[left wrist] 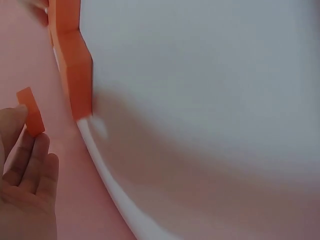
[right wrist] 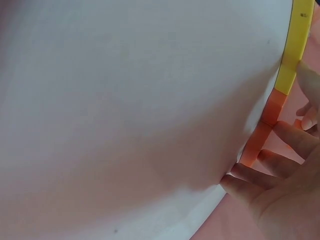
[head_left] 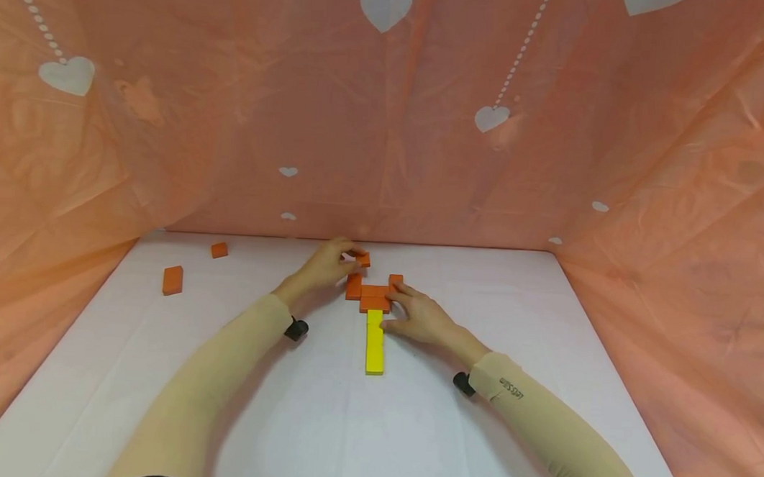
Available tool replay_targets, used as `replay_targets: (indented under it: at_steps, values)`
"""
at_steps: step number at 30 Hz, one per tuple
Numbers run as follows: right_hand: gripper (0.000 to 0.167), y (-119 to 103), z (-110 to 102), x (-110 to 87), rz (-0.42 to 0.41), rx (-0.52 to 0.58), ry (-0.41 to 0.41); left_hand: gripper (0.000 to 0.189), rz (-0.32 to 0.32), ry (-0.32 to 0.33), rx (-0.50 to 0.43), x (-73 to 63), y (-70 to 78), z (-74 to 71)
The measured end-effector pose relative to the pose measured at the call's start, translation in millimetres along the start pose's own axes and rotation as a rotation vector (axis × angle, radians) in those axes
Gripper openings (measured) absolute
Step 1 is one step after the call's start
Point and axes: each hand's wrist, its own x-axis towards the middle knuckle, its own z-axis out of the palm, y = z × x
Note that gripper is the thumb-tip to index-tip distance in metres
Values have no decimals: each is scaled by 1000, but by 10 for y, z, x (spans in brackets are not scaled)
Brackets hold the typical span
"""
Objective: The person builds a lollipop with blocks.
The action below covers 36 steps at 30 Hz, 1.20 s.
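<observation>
- Left hand [head_left: 329, 266], just left of the middle of the head view: thumb and fingertips pinch a small orange block [head_left: 364, 260], with only a narrow gap between them; in the left wrist view, the remaining fingers lie loosely bent below it.
- That small block sits near the far end of the left orange block [head_left: 353, 288]; the left wrist view shows a gap between it and the row of orange blocks.
- Right hand [head_left: 424, 318], just right of the middle: fingers spread and slightly bent, not closed round anything. The fingertips touch the orange blocks, and the thumb rests against the yellow strip.
- Middle of the frame: two orange blocks [head_left: 375, 299] lie crosswise, one against the other, between the left orange block and the right orange block [head_left: 395, 280].
- Below them, a yellow strip [head_left: 375, 348] runs straight toward the bottom of the frame.
- Left part of the frame: a larger loose orange block [head_left: 172, 280] and a smaller loose orange block [head_left: 219, 250] lie well apart from the rest.
- All lie on a white table [head_left: 282, 420]; behind it hangs a pinkish-orange cloth [head_left: 232, 130] with white hearts.
- Both arms wear beige sleeves [head_left: 213, 374]; the right one has dark lettering.
</observation>
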Motion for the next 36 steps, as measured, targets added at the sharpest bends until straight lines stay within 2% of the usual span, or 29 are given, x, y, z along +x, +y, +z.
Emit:
replay_targets:
  at_steps: [6, 14, 21, 27, 36]
  values:
    - [68, -9, -11, 0, 0, 9, 3, 26, 6, -56, 25, 71, 48, 117]
    - [69, -22, -12, -14, 9, 11, -1, 27, 92, -90, 145, 147, 33, 187]
    - [70, -13, -11, -16, 13, 18, -9, 27, 70, -124, 172, 172, 39, 200]
    - [70, -16, -9, -15, 15, 21, -7, 25, 95, -143, 208, 181, 29, 226]
    - [72, -15, -14, -11, -10, 32, 0, 26, 81, -143, 230, 190, 32, 238]
